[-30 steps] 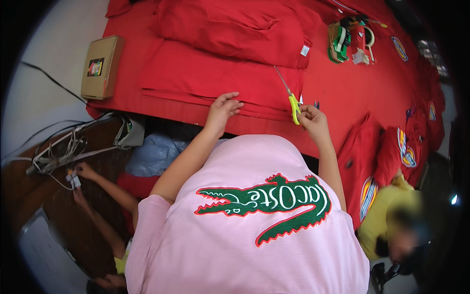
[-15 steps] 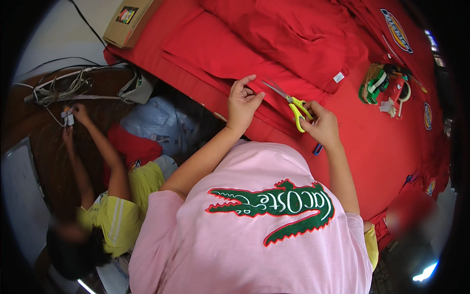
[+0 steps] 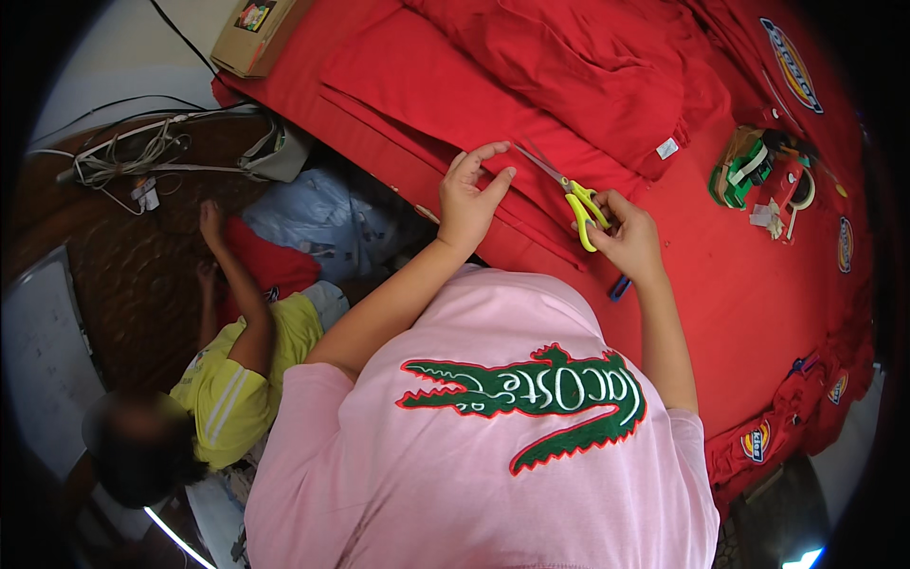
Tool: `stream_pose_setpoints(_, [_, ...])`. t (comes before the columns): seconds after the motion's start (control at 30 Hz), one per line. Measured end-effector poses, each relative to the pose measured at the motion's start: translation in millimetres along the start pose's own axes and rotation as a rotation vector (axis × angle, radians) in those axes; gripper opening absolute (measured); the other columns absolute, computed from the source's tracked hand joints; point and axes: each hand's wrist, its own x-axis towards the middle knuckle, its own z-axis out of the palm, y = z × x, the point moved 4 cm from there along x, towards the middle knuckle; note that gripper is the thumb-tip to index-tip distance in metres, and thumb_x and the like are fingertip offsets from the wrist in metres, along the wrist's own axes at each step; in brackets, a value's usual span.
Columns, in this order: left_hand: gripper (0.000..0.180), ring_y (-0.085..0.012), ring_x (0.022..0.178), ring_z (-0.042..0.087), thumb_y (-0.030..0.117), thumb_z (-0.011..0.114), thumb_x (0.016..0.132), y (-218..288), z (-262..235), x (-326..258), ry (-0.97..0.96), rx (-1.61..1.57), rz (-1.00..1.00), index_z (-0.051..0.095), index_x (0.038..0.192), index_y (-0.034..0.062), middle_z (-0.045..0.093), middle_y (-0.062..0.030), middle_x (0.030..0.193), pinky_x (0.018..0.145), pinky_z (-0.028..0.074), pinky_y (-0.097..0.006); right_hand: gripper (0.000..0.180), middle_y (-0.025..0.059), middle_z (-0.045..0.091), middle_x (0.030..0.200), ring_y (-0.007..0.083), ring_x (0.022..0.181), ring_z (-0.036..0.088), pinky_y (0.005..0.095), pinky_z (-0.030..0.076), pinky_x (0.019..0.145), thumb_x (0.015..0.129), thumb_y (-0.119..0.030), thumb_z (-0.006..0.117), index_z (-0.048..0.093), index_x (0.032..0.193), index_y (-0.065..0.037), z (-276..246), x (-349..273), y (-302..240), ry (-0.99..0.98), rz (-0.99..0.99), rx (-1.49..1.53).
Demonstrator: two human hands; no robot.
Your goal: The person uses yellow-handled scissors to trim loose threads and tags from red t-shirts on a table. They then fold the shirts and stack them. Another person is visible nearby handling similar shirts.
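Right hand (image 3: 627, 239) grips yellow-handled scissors (image 3: 569, 192), fingers through the loops, blades pointing to 10 o'clock, tips near the left fingertips. Left hand (image 3: 471, 194) is spread, holding nothing, pressing flat on folded red cloth (image 3: 427, 85) at the desk (image 3: 720, 303) edge. Blades lie over the cloth fold; whether they are parted or closed, cannot tell. No cut line or loose piece shows on the cloth, so cutting or trimming looks barely begun, most of it left. More red garments (image 3: 588, 66) piled at 12 o'clock, stack with round patches (image 3: 796, 417) at 4 o'clock. Tape and small bits (image 3: 758, 171) at 2 o'clock. Cardboard box (image 3: 256, 33) at 11 o'clock. Another person in yellow shirt (image 3: 237, 389) crouches on the floor at 8 o'clock, cables (image 3: 133, 156) nearby.
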Motion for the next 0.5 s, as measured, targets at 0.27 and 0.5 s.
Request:
stream_pose_setpoints(0.27, [0.062, -0.0054, 0.085, 0.057, -0.017, 0.07, 0.08, 11, 7, 6, 0.019, -0.331, -0.119, 0.056, 0.137, -0.0005, 0.049, -0.0045, 0.119, 0.076, 0.055, -0.02, 0.036, 0.0055, 0.062, 0.065, 0.0194, 0.057, 0.061, 0.0342, 0.047, 0.057, 0.074, -0.028, 0.082, 0.067, 0.099, -0.007, 0, 7, -9, -0.05, -0.115, -0.134])
stream_pose_setpoints(0.5, [0.07, -0.0058, 0.078, 0.052, -0.017, 0.071, 0.079, 9, 6, 3, 0.03, -0.194, -0.04, 0.051, 0.144, 0.002, 0.045, -0.0036, 0.113, 0.074, 0.055, -0.02, 0.036, 0.0078, 0.065, 0.068, 0.0248, 0.062, 0.065, 0.0387, 0.049, 0.059, 0.073, -0.03, 0.081, 0.067, 0.099, -0.008, 6, 21, -21, -0.108, -0.172, -0.234])
